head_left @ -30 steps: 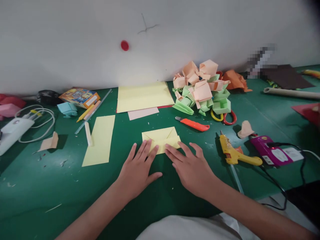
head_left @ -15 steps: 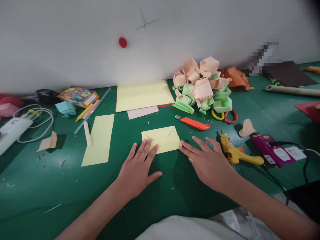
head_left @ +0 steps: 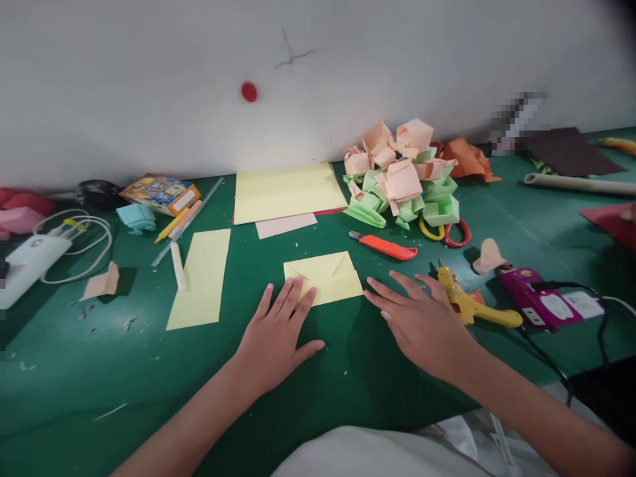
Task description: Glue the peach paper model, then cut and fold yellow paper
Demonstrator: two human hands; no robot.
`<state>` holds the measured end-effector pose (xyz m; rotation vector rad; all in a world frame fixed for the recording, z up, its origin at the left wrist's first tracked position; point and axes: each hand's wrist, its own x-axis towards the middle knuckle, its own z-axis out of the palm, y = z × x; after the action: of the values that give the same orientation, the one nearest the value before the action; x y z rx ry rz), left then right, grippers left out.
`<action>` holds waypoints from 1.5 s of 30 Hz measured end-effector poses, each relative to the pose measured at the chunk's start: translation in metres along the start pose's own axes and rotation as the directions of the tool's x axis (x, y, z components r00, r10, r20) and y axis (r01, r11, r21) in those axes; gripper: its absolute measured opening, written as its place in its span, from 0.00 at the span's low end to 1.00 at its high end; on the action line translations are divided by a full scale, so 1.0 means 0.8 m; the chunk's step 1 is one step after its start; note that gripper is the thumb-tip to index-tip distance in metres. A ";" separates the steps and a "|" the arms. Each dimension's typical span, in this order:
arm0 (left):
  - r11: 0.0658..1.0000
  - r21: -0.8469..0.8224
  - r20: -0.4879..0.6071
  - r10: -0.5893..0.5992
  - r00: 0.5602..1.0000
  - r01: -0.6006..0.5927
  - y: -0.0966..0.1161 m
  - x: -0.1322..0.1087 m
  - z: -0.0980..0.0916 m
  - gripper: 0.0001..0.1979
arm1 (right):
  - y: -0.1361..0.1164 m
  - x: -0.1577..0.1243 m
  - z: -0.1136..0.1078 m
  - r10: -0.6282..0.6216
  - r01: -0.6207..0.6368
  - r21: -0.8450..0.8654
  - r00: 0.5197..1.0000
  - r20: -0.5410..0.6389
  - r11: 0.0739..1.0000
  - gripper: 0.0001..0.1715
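Note:
A folded piece of yellow paper [head_left: 330,278] lies flat in front of me, with slanted creases at its two upper corners. The fingertips of my left hand [head_left: 278,334] rest on its lower left part, fingers spread and thumb out to the side. My right hand [head_left: 420,324] hovers or lies just beyond the paper's right edge, its fingers stretched out and holding nothing. Above the paper is an orange box cutter [head_left: 385,246] with a short piece of blade out. A yellow glue gun [head_left: 474,305] lies close to my right hand.
A yellow paper strip [head_left: 203,278] with a white stick [head_left: 177,266] lies left. Yellow sheets [head_left: 288,192] lie by the wall. Folded peach and green paper pieces [head_left: 402,179] are heaped beside scissors [head_left: 457,233]. A purple power adapter [head_left: 539,298] with cords stands right.
My right hand has shifted slightly right, off the paper's right edge. The left hand stays on the paper. The whole view has moved a little.

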<state>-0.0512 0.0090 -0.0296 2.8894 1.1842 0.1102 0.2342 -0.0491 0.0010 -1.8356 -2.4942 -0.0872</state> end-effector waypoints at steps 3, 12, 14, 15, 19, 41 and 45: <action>1.000 0.003 0.023 0.005 1.000 -0.005 0.000 0.001 -0.001 0.39 | 0.002 -0.003 0.001 -0.001 0.001 0.001 1.000 0.003 1.000 0.26; 1.000 0.024 0.058 0.002 0.998 -0.003 0.003 0.001 -0.005 0.39 | 0.001 0.015 -0.014 0.070 -0.073 -0.021 0.991 -0.114 0.997 0.24; 1.000 0.024 0.049 0.001 0.999 -0.003 0.004 0.000 -0.006 0.40 | -0.006 0.022 -0.015 0.079 -0.081 -0.010 0.986 -0.147 0.997 0.24; 1.000 0.023 0.046 0.003 0.999 -0.004 0.004 0.000 -0.006 0.40 | -0.011 0.024 -0.014 0.054 -0.055 0.002 0.989 -0.134 0.999 0.24; 1.000 -0.003 0.026 0.007 1.000 -0.007 0.002 -0.002 -0.004 0.40 | -0.031 0.028 -0.003 -0.084 0.084 0.066 0.996 -0.003 0.994 0.26; 0.997 0.080 -0.075 0.001 0.997 0.005 0.021 0.005 -0.001 0.31 | -0.025 0.039 -0.012 -0.084 0.065 0.147 0.988 0.128 0.987 0.27; 0.993 0.071 -0.085 -0.085 0.993 0.091 0.009 -0.012 -0.005 0.27 | -0.023 0.038 -0.011 -0.080 0.053 0.163 0.984 0.162 0.985 0.28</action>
<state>-0.0532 -0.0031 -0.0260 2.9166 1.3562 0.1881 0.2079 -0.0259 0.0117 -1.7649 -2.5854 0.2672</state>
